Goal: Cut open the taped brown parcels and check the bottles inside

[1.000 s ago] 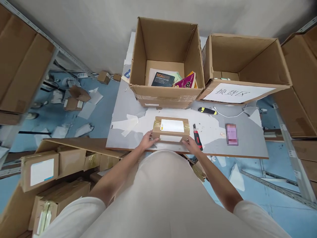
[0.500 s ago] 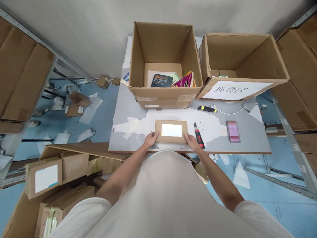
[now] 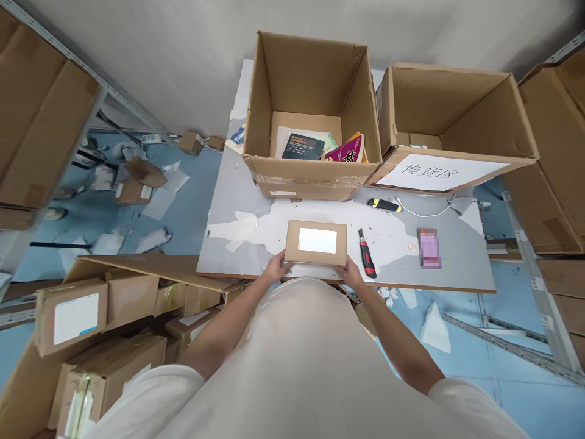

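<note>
A small cardboard box [image 3: 292, 235] with a white label on its top is held between my two hands, close to the table's front edge. My left hand [image 3: 276, 266] grips its near left corner, fingers partly hidden under the box. At the near right corner my right hand [image 3: 351, 272] holds it, with most of the fingers out of sight below. Just right of the box lies a red and black utility knife [image 3: 367, 255]. A yellow and black utility knife [image 3: 384, 205] rests farther back on the table [image 3: 219, 244].
A large open carton [image 3: 315, 177] with several books stands at the back. Beside it is another carton [image 3: 457, 177] bearing a handwritten sign. A pixelated pink item [image 3: 429, 249] lies at the right. A big carton [image 3: 137, 263] of parcels stands at lower left.
Both hands have shifted from the box's sides to its near corners and underside. The box's near edge appears slightly raised, and the camera view has turned a little.
</note>
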The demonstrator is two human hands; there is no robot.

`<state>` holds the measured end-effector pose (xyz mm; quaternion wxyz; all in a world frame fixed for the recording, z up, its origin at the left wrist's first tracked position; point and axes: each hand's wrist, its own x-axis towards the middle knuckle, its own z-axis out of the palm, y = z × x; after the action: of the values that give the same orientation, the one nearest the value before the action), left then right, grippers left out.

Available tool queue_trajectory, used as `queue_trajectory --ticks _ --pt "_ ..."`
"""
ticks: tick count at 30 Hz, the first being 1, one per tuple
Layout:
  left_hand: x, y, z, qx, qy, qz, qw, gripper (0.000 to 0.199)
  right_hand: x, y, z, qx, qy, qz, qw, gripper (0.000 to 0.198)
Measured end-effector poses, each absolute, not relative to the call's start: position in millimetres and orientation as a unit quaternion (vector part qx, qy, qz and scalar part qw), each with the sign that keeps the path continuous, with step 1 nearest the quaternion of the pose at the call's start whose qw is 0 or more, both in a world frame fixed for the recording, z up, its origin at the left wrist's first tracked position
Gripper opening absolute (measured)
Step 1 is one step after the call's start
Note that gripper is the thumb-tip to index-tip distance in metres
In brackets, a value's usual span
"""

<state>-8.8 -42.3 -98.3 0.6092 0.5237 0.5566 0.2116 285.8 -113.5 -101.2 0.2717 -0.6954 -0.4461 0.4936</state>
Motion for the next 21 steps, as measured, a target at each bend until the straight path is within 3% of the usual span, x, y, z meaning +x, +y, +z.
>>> queue_trajectory --ticks 5,11,17,21 --pt "-7.2 -41.7 -98.0 0.527 0.553 0.22 0.606 0.055 285.2 -112.0 -96.2 -0.692 -0.439 0.493 0.293 0.049" --pt "-11.7 -43.0 -71.6 0.552 0.551 0.246 0.576 0.051 292.9 -106.1 -71.7 -0.704 -0.524 0.401 0.261 0.032" --pt "-1.7 -39.7 -49.7 0.515 0.592 0.262 0.562 0.047 287.0 -82.7 -39.7 -0.755 -0.542 0.297 0.218 0.05" --pt "-0.6 -32.6 -46.5 0.522 0.604 0.242 0.551 0.048 286.6 -73.5 -36.0 -0.755 -0.519 0.338 0.214 0.055"
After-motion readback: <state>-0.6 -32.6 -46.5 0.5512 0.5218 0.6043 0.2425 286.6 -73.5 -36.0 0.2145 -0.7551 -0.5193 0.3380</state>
